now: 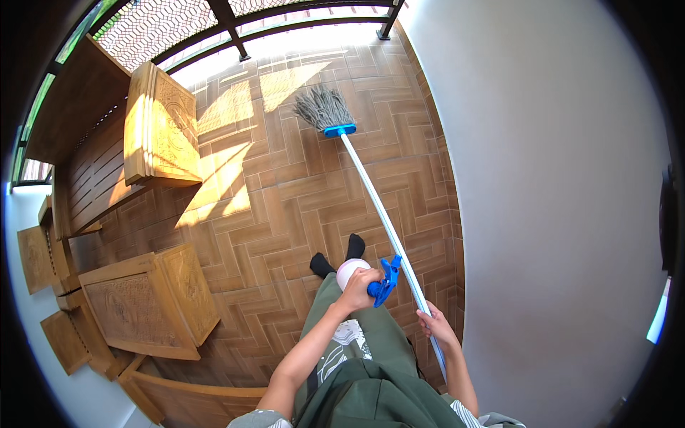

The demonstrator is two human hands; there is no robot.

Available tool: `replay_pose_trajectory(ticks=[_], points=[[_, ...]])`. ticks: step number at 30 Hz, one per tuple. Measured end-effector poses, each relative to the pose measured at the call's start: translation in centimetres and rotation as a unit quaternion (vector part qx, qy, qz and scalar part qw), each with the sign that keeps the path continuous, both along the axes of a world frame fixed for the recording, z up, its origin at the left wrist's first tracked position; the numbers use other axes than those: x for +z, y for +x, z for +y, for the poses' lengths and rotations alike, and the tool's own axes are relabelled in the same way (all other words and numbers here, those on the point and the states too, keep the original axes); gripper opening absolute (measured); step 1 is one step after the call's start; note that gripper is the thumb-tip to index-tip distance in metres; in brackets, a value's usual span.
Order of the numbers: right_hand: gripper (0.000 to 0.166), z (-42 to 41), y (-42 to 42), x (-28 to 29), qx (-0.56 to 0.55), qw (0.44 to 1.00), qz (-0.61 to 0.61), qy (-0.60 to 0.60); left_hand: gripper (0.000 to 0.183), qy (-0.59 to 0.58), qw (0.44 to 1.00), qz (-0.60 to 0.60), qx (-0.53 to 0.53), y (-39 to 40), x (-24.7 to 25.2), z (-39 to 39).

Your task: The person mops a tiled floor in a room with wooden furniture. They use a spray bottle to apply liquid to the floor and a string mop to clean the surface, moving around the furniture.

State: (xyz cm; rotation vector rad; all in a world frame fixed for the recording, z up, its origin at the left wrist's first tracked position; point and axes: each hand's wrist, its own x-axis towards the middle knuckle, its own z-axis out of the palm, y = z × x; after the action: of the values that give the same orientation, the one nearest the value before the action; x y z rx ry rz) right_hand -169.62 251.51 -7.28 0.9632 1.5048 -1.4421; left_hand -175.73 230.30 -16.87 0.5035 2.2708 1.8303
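My left hand [359, 290] is wrapped around a spray bottle with a pale body [350, 269] and a blue trigger head [386, 282]. The trigger head points up and to the right, close beside the mop pole. In my right hand [439, 327] is the light-coloured pole [380, 206] of a string mop, gripped low near my right side. The pole slants forward to a blue mop clamp [340, 130]. Grey mop strands [324, 107] spread from it over the wood-look tile floor [299, 208].
Carved wooden furniture stands on the left: a bench [99, 166] with a panelled end [174, 123], and a low table [144, 307]. A white wall [546, 187] runs along the right. Dark metal railing [230, 29] closes the far end. Two feet in black socks [356, 247] stand ahead.
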Motion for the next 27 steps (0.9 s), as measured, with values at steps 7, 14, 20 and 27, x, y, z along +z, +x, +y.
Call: replay_pose_trajectory(ticks=[7,14,20,27], points=[[0.032,5.9,14.4,-2.3,0.118,0.986,-0.081,0.091,0.018,0.04,0.992,-0.113,-0.029,0.1,2.0,2.9],[0.055,3.6,3.9,3.2,-0.139,0.983,-0.1,-0.071,0.051,0.088,0.976,-0.104,0.167,-2.1,0.9,3.3],[0.054,5.9,-8.7,-2.5,-0.185,0.964,-0.087,-0.173,0.06,0.117,0.95,-0.149,0.247,-8.1,-0.2,1.4],[0.046,7.0,-33.2,-19.6,0.254,0.924,0.222,0.182,0.057,0.117,0.946,-0.101,0.283,-15.9,1.4,4.3]])
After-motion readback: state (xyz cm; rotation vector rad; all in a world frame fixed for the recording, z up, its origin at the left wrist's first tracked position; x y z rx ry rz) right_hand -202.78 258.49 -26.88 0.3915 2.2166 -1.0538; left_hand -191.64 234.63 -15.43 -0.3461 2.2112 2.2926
